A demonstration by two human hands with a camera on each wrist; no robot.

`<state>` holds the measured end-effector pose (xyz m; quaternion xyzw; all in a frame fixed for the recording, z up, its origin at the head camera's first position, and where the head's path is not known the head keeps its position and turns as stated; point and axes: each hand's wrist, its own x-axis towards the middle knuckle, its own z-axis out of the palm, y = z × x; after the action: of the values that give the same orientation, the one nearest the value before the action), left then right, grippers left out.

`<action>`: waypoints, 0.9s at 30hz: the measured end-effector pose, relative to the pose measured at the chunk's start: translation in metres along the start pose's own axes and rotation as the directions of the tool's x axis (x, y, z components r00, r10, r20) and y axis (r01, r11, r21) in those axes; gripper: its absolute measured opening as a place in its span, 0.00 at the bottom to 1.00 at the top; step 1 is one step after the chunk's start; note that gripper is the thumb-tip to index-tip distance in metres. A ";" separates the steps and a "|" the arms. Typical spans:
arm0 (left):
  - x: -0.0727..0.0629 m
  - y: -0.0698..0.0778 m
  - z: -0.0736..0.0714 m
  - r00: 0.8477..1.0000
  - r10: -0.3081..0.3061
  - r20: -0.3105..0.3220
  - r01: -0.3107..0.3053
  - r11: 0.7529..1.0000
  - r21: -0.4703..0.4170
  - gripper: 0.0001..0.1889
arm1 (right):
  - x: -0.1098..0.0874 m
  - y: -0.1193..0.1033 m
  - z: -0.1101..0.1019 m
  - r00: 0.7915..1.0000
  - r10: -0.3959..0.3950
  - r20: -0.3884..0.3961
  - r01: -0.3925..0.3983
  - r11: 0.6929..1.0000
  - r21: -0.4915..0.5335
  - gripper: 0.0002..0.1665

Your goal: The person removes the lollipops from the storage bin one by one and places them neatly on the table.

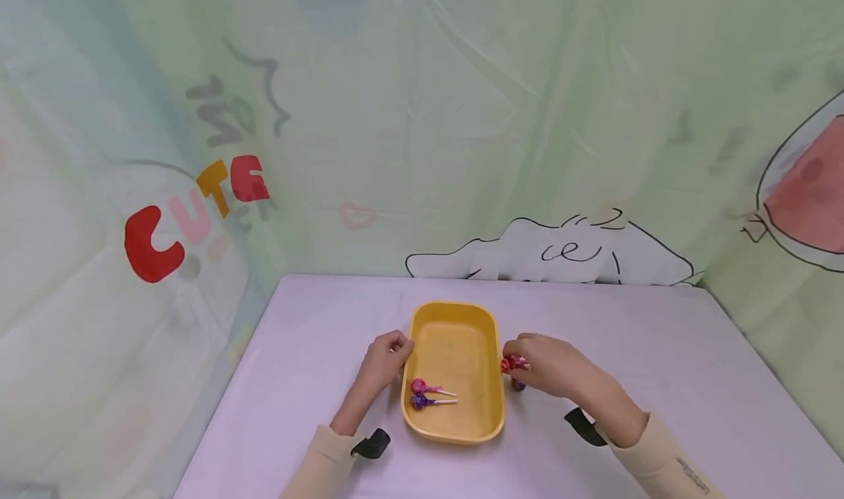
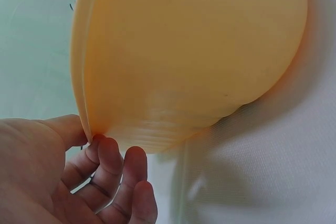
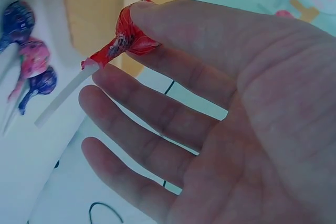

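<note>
In the head view a yellow tray (image 1: 455,338) lies on the table, holding a pink lollipop (image 1: 418,386) and a purple lollipop (image 1: 420,401) side by side at its lower left. My left hand (image 1: 385,360) pinches the tray's left rim between thumb and fingers. Just beyond the right rim, my right hand (image 1: 550,366) holds a red-wrapped lollipop (image 3: 126,32) by its head, thumb against fingers, the white stick pointing away. Close by on the table, the right wrist view shows a dark blue lollipop (image 3: 18,22), a pink one (image 3: 34,59) and another blue one (image 3: 43,82).
A pale lilac cloth covers the table (image 1: 316,316). Behind it hangs a light green printed curtain (image 1: 369,132), which also runs along the left and right sides. Black straps (image 1: 372,444) sit at both wrists, over beige sleeves.
</note>
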<state>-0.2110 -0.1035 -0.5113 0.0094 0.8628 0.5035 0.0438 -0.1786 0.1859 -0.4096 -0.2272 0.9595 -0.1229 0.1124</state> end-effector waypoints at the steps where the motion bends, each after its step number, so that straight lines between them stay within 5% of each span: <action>1: 0.000 0.000 0.000 1.000 -0.002 -0.001 0.002 1.000 0.002 0.11 | -0.002 0.002 0.001 1.000 0.008 -0.002 -0.008 1.000 0.003 0.09; 13: 0.000 0.000 -0.001 1.000 -0.002 -0.004 0.002 1.000 0.010 0.11 | -0.015 0.018 0.025 0.988 0.110 0.109 -0.117 0.991 0.063 0.16; 27: 0.000 -0.002 0.002 1.000 0.007 -0.006 -0.006 1.000 0.002 0.11 | -0.011 0.018 0.057 0.989 0.085 0.122 -0.087 0.996 0.014 0.09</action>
<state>-0.2112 -0.1027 -0.5136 0.0106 0.8635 0.5027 0.0394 -0.1604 0.1959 -0.4671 -0.1915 0.9586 -0.1129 0.1779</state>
